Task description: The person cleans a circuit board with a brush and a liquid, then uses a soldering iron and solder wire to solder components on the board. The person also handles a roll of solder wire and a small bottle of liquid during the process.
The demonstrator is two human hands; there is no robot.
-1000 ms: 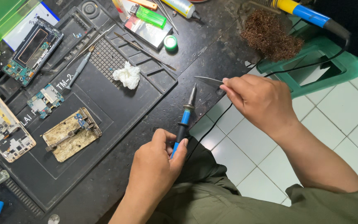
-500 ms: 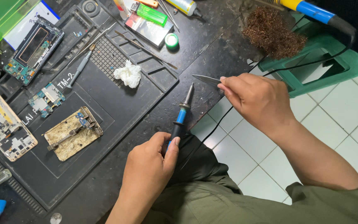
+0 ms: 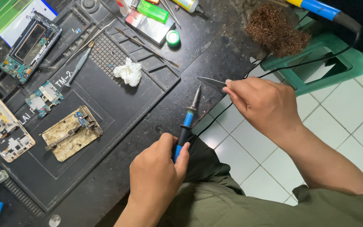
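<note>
The black work mat (image 3: 118,109) covers most of the dark table (image 3: 215,46) and carries the small things: an opened phone frame (image 3: 30,46) at the top left, a gold metal plate (image 3: 70,132) in the middle, a white phone back (image 3: 3,128) at the left edge, a crumpled white tissue (image 3: 128,71). A ball of brass wool (image 3: 276,29) sits at the table corner, near a green stool (image 3: 328,63).

The left hand (image 3: 156,180) is closed around the blue and black handle of the soldering iron (image 3: 185,124); its tip points up and away, above the table edge. The right hand (image 3: 265,105) pinches a thin metal blade (image 3: 211,81) between thumb and fingers, and the blade point is just beside the iron tip, not clearly touching.

To do this step well, I think the iron must stay steady and low on the handle, the blade should meet the tip flat, and the fingers should keep far from the hot end, because metal conducts heat quickly
</note>
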